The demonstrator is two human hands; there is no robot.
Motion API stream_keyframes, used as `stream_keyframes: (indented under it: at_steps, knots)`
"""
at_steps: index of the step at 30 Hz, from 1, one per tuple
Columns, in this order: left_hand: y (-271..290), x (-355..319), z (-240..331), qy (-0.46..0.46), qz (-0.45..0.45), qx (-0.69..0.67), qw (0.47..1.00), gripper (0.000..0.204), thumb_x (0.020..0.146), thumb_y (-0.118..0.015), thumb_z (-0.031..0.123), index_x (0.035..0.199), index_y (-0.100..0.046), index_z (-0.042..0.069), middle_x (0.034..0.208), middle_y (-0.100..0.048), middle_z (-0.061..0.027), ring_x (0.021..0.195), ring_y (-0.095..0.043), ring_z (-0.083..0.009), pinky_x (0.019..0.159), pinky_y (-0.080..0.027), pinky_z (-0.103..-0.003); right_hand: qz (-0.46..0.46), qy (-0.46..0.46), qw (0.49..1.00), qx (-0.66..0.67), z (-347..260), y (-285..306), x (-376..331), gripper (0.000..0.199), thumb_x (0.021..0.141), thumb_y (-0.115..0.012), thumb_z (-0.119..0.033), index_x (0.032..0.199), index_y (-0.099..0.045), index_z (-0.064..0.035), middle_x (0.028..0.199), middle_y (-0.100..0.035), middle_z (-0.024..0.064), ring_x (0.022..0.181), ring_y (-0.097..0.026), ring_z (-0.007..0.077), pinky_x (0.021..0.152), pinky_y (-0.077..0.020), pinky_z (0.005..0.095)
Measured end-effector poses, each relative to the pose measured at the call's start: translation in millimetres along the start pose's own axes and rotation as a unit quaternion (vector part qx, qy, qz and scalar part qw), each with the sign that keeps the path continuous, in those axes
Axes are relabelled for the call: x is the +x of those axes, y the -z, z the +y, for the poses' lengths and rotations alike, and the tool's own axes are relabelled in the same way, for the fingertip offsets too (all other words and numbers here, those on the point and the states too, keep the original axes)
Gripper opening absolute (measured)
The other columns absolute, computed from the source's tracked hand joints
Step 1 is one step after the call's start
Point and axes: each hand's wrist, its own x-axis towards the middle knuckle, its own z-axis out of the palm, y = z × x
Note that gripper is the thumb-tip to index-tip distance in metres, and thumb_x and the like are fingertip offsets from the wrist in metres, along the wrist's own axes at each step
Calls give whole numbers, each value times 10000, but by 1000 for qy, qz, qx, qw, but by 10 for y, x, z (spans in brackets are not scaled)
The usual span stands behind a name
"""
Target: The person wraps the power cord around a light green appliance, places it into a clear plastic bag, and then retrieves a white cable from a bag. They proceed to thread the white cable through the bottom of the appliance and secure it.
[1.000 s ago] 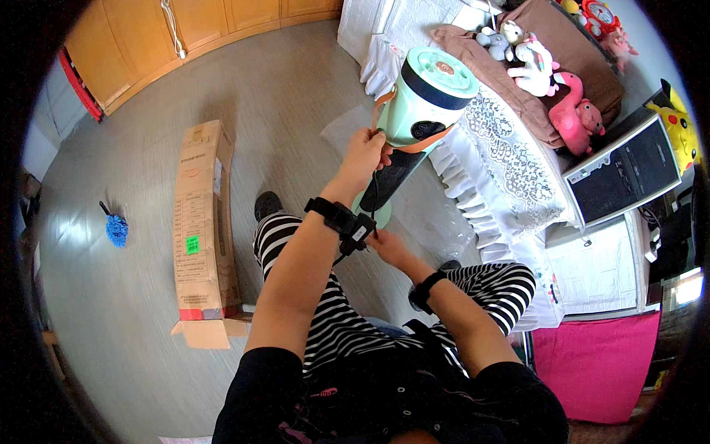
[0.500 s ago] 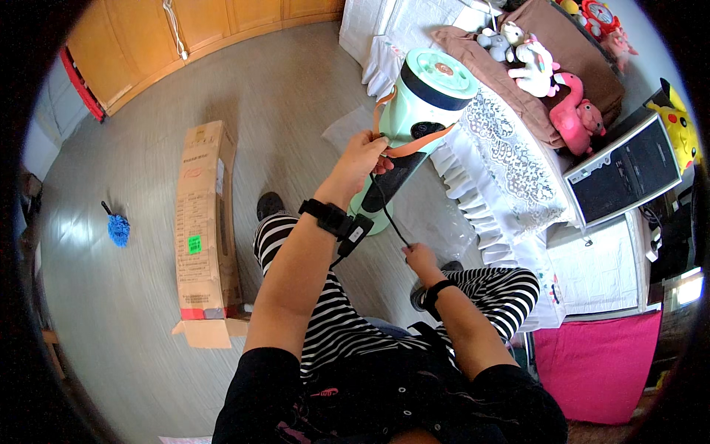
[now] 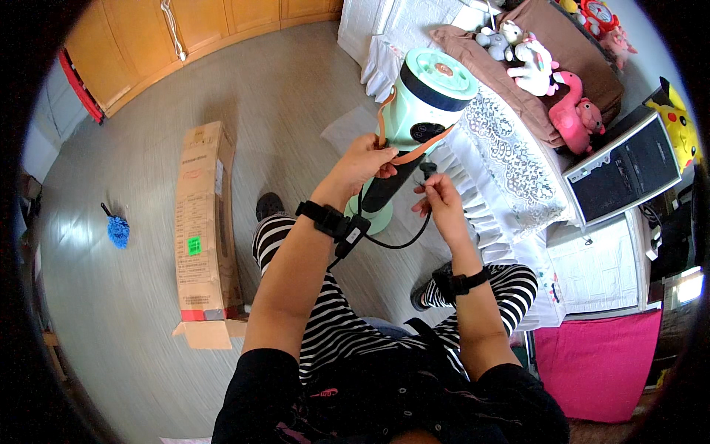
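A mint-green tower appliance (image 3: 407,111) with a black band and round control panel stands on the floor in front of me. An orange strap (image 3: 384,122) loops from its upper body. My left hand (image 3: 364,164) is closed, its thumb and fingers pinching the strap's lower bend. To the right of the dark column, my right hand (image 3: 441,203) grips a black cord (image 3: 403,244) close to its plug-like end (image 3: 427,169). That cord curves down and left to a black labelled box (image 3: 355,234) beside my left wrist. The ends of the left fingers are partly hidden.
A long open cardboard box (image 3: 200,229) lies on the left floor, with a blue duster (image 3: 118,231) farther left. On the right are a lace-covered surface (image 3: 510,166), plush toys (image 3: 536,66) and a computer case (image 3: 629,170). Wooden cabinets (image 3: 200,29) line the back.
My right hand has moved up and forward from near my knee to beside the column, bringing the cord's end along. The cord now hangs in a curve. My left hand has shifted slightly.
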Motion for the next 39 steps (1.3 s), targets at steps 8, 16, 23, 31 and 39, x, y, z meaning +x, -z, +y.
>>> stream_keyframes:
  at_steps: [8,16,23,31,39]
  knots:
    - [11,-40,80,27,-38,-2,999,207,866,-572,166,997,-530,11,861,-585,-52,690,-564,-109,640,-489,-237,37,32,986,157,63,-271,295,297,834,-472,74,1112,-497,-27,955,-611,75,782,-587,148,703,-455,264]
    - [62,5,-19,19,-68,8,997,200,848,-587,146,992,-543,14,856,-592,-38,691,-562,-103,639,-486,-237,25,69,970,231,78,-383,356,208,851,-485,30,1033,-567,-31,932,-608,32,780,-551,114,707,-420,239]
    - [56,12,-18,7,-41,2,999,186,826,-609,117,958,-546,2,811,-589,-45,669,-564,-111,609,-477,-229,-100,92,925,355,-229,-333,374,177,844,-516,-8,1014,-565,-19,987,-593,52,896,-537,147,817,-401,275]
    - [-20,54,-34,-17,-40,-14,999,187,797,-619,59,926,-521,-34,801,-570,-67,618,-559,-125,553,-480,-232,192,145,940,242,-224,-618,399,534,749,-637,56,1158,-301,-18,1005,-543,132,886,-551,162,797,-452,287]
    - [-86,83,-87,-43,-16,-30,999,159,827,-576,92,949,-513,13,837,-556,-37,708,-547,-113,618,-457,-250,241,270,932,34,-249,-672,431,344,776,-615,14,1082,-470,-47,821,-441,-4,738,-444,89,624,-396,217]
